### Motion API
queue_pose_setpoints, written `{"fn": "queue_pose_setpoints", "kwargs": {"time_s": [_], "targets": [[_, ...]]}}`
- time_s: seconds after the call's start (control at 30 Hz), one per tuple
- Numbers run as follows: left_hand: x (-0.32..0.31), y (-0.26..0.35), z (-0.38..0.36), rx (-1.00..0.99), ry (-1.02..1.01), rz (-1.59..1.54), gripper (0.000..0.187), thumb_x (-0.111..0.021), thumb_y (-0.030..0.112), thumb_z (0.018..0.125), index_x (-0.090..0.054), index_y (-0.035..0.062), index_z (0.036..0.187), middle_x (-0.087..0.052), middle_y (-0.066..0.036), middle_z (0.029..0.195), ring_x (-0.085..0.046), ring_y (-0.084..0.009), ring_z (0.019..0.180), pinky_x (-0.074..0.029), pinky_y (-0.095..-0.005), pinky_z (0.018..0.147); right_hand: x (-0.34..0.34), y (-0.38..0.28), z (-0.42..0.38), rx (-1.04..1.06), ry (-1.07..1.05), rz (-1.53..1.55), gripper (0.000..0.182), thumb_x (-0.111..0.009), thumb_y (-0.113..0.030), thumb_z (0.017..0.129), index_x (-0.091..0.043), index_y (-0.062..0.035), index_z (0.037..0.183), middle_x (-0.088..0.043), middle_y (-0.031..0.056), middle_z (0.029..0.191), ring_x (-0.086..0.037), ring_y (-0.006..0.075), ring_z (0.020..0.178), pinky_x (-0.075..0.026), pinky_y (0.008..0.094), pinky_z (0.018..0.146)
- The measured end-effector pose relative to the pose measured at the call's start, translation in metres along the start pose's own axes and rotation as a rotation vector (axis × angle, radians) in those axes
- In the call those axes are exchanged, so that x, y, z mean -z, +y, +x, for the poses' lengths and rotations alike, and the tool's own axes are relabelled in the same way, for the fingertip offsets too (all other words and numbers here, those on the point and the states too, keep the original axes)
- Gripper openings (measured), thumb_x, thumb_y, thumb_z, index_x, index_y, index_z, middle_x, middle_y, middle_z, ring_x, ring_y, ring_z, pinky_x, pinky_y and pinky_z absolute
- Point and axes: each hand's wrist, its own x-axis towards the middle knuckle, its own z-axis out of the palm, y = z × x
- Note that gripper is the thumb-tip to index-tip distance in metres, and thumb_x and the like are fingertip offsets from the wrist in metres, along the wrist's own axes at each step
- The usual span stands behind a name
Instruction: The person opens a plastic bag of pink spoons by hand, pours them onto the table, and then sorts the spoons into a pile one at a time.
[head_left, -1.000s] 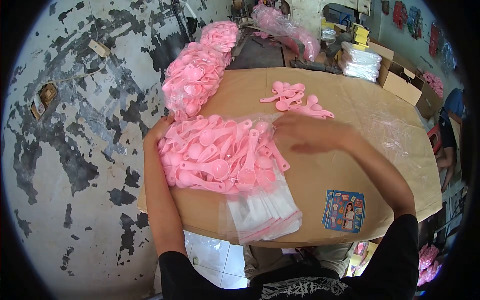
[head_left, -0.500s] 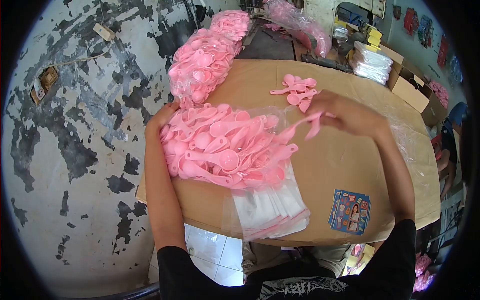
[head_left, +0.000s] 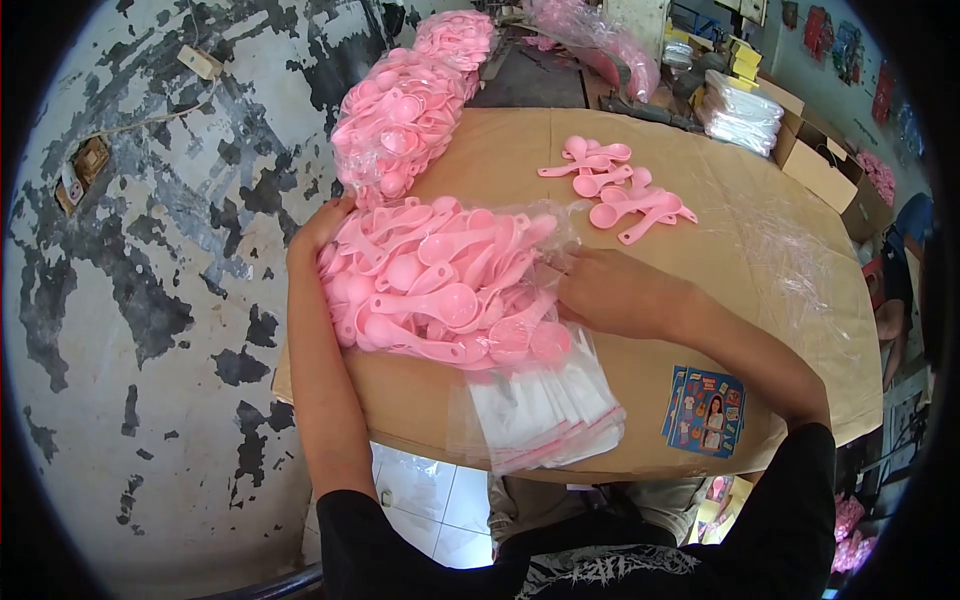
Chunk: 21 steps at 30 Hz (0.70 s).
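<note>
A clear plastic bag (head_left: 548,245) full of pink plastic measuring spoons (head_left: 440,305) lies on its side in front of me, its mouth toward the right. My left hand (head_left: 322,228) is closed around the bag's far left edge, its fingertips hidden behind it. At the mouth, my right hand (head_left: 615,290) has its fingers curled against the plastic; what they hold is hidden. Several loose pink spoons (head_left: 625,190) form a small pile beyond my right hand. Flat clear packets (head_left: 545,405) stick out from under the bag, near the front edge.
Blue printed cards (head_left: 703,412) lie at the front right of the cardboard-covered table (head_left: 640,350). More filled bags (head_left: 400,125) stand at the back left, by the peeling wall. Crumpled plastic film (head_left: 790,255), a cardboard box (head_left: 815,165) and white packs (head_left: 742,112) are on the right. Another person (head_left: 895,270) is at the far right.
My right hand has moved left from the loose pile back to the bag's mouth. The spoons it carried now lie on the pile, which is larger. My left hand stays put.
</note>
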Motion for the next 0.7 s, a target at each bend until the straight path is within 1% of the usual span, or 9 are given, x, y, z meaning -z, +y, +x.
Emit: {"fn": "queue_pose_setpoints", "kwargs": {"time_s": [0.13,0.23,0.3,0.33,0.4,0.5,0.6,0.63,0.7], "targets": [[0.001,0.003,-0.001,-0.005,0.026,0.117,0.077,-0.038,0.062,0.097,-0.052,-0.0042,0.133,-0.058,-0.018,0.132,-0.057,-0.0251,0.116,-0.041,-0.0345,0.101,-0.013,0.007,0.000,0.062,0.258,-0.231,0.020,-0.053,-0.007,0.088,-0.059,0.0025,0.105,-0.060,0.0180,0.101,-0.061,0.0330,0.098,-0.050,0.0401,0.088],[-0.001,0.005,-0.004,0.017,0.045,0.114,0.078,-0.039,0.062,0.097,-0.050,-0.0045,0.135,-0.055,-0.018,0.136,-0.054,-0.0247,0.121,-0.040,-0.0337,0.103,0.024,0.009,-0.014,-0.183,0.207,-0.132,0.025,-0.052,-0.005,0.087,-0.059,0.0023,0.110,-0.061,0.0187,0.106,-0.062,0.0339,0.096,-0.050,0.0390,0.089],[-0.001,0.000,0.000,0.024,0.016,0.050,0.079,-0.039,0.063,0.096,-0.050,-0.0046,0.136,-0.055,-0.018,0.136,-0.054,-0.0248,0.121,-0.040,-0.0335,0.103,0.047,0.029,-0.025,-0.211,0.295,0.046,0.029,-0.051,-0.005,0.089,-0.059,0.0012,0.117,-0.061,0.0183,0.109,-0.061,0.0357,0.096,-0.048,0.0400,0.091],[-0.001,-0.001,0.001,0.024,0.003,0.019,0.079,-0.039,0.063,0.096,-0.049,-0.0047,0.136,-0.055,-0.018,0.136,-0.054,-0.0248,0.121,-0.040,-0.0334,0.103,0.059,0.037,-0.032,-0.329,0.306,0.563,0.031,-0.052,-0.006,0.090,-0.057,0.0004,0.120,-0.060,0.0179,0.111,-0.060,0.0364,0.099,-0.047,0.0405,0.094],[-0.001,0.000,0.001,0.015,0.012,0.022,0.079,-0.039,0.063,0.096,-0.050,-0.0048,0.135,-0.056,-0.018,0.135,-0.055,-0.0249,0.120,-0.040,-0.0337,0.103,0.068,0.065,-0.046,-0.385,0.317,0.721,0.034,-0.055,-0.008,0.091,-0.056,-0.0006,0.124,-0.059,0.0169,0.115,-0.059,0.0362,0.103,-0.046,0.0408,0.096],[-0.003,0.003,-0.007,0.005,-0.018,-0.005,0.078,-0.038,0.063,0.097,-0.052,-0.0050,0.133,-0.058,-0.018,0.131,-0.057,-0.0250,0.117,-0.041,-0.0341,0.101,0.059,0.090,-0.068,-0.360,0.327,-0.170,0.041,-0.064,-0.007,0.087,-0.054,-0.0019,0.127,-0.058,0.0156,0.123,-0.058,0.0320,0.111,-0.048,0.0399,0.096],[0.002,-0.004,0.005,-0.003,0.031,0.021,0.075,-0.037,0.061,0.098,-0.055,-0.0047,0.130,-0.061,-0.017,0.126,-0.059,-0.0246,0.111,-0.043,-0.0342,0.099,0.054,0.070,-0.055,-0.215,0.336,0.216,0.040,-0.064,-0.003,0.085,-0.055,-0.0006,0.124,-0.057,0.0154,0.125,-0.058,0.0327,0.109,-0.048,0.0417,0.095],[0.000,-0.008,0.007,0.001,0.059,0.038,0.075,-0.036,0.061,0.099,-0.056,-0.0046,0.129,-0.062,-0.017,0.124,-0.060,-0.0244,0.109,-0.044,-0.0341,0.098,0.052,0.061,-0.044,-0.212,0.167,0.415,0.038,-0.063,-0.003,0.085,-0.056,-0.0014,0.122,-0.057,0.0160,0.125,-0.058,0.0350,0.108,-0.046,0.0428,0.098],[-0.001,-0.008,0.005,-0.004,0.034,0.010,0.075,-0.036,0.061,0.099,-0.056,-0.0041,0.129,-0.063,-0.017,0.124,-0.060,-0.0239,0.108,-0.044,-0.0338,0.098,0.041,0.040,-0.020,-0.072,0.107,0.239,0.036,-0.062,-0.006,0.086,-0.056,-0.0014,0.122,-0.058,0.0156,0.123,-0.058,0.0347,0.110,-0.046,0.0419,0.099]]}}
